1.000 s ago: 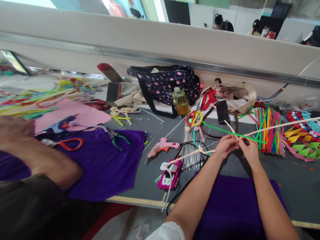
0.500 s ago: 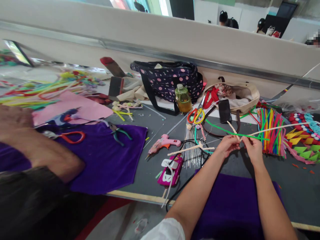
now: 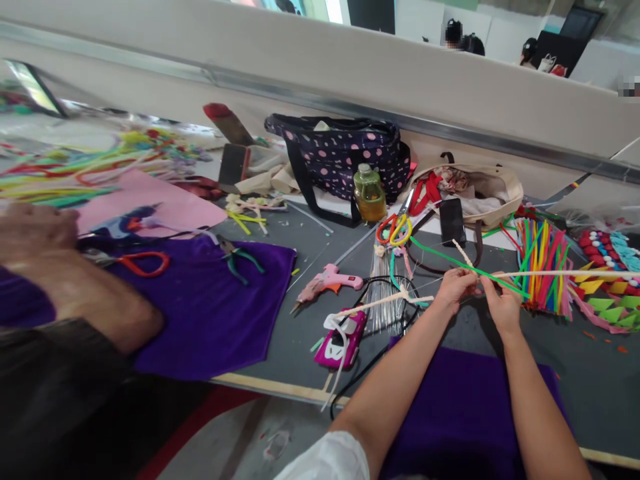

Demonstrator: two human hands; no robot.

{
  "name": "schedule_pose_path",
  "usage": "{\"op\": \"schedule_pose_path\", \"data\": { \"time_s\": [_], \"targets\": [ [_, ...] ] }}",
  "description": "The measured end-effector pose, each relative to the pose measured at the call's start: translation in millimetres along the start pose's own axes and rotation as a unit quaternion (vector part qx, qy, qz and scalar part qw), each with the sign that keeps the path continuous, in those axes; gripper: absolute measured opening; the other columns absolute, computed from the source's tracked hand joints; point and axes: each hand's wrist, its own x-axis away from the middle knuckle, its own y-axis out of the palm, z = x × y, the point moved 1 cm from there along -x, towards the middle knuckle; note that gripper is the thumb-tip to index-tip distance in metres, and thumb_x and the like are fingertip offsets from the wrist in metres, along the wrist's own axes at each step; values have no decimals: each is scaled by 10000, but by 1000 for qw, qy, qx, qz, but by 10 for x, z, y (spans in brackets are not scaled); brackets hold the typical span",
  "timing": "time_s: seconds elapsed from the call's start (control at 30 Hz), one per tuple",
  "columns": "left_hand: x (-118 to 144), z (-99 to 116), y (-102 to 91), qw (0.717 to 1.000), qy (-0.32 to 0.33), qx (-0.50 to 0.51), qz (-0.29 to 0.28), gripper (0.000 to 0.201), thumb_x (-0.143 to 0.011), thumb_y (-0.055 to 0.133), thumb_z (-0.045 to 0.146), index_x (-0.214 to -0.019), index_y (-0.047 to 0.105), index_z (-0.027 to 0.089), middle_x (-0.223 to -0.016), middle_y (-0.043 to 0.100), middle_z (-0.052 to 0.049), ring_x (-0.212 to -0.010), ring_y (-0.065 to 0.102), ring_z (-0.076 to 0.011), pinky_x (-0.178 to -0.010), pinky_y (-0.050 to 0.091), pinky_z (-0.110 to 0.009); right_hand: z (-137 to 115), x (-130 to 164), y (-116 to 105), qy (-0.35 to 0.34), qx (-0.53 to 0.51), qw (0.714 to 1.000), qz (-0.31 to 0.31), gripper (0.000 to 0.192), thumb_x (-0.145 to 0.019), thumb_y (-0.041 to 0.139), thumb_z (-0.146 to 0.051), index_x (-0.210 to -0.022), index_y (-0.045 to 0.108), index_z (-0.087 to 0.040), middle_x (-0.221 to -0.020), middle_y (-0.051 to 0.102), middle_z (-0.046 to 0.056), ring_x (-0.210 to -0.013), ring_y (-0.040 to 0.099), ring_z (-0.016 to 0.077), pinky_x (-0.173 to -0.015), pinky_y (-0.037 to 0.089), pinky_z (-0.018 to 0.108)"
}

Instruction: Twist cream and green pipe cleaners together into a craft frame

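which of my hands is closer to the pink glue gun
Left. Your left hand is to the right of the pink glue gun, across the bundle of thin wires. Your right hand is farther right still, beyond the left one.

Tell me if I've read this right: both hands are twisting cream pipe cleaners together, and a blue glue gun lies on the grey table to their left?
Not quite: the glue gun is pink, not blue, as the head view shows. The rest holds: the left hand and right hand pinch cream pipe cleaners together, and the gun lies on the grey table to their left.
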Motion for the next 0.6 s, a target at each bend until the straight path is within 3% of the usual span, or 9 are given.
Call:
{"op": "schedule_pose_path", "data": {
  "time_s": [0.2, 0.4, 0.6],
  "targets": [
    [22, 77, -43, 999, -27, 38, -4, 178, -534, 721, 166, -633, 584, 110, -532, 552, 15, -470, 525, -72, -585, 486, -238, -85, -37, -10, -56, -54, 997, -25, 233, -882, 569, -297, -685, 641, -195, -688, 624, 17, -672, 585, 160, -673, 475, 300],
    [31, 162, -87, 999, -27, 46, -12, 203, -549, 738, 197, -680, 610, 112, -589, 610, -9, -531, 578, -86, -610, 493, -227, -75, -5, 5, -24, -19, 998, -50, 250, -894, 537, -376, -757, 669, -213, -770, 659, 44, -747, 618, 189, -722, 504, 335],
    [-9, 130, -88, 999, 20, 15, 35, 209, -532, 759, 206, -629, 603, 104, -548, 580, -6, -471, 550, -93, -553, 490, -254, -94, 20, 7, -47, -11, 997, -53, 244, -894, 526, -385, -787, 678, -226, -789, 676, 54, -766, 620, 205, -734, 505, 361]
  ]
}}
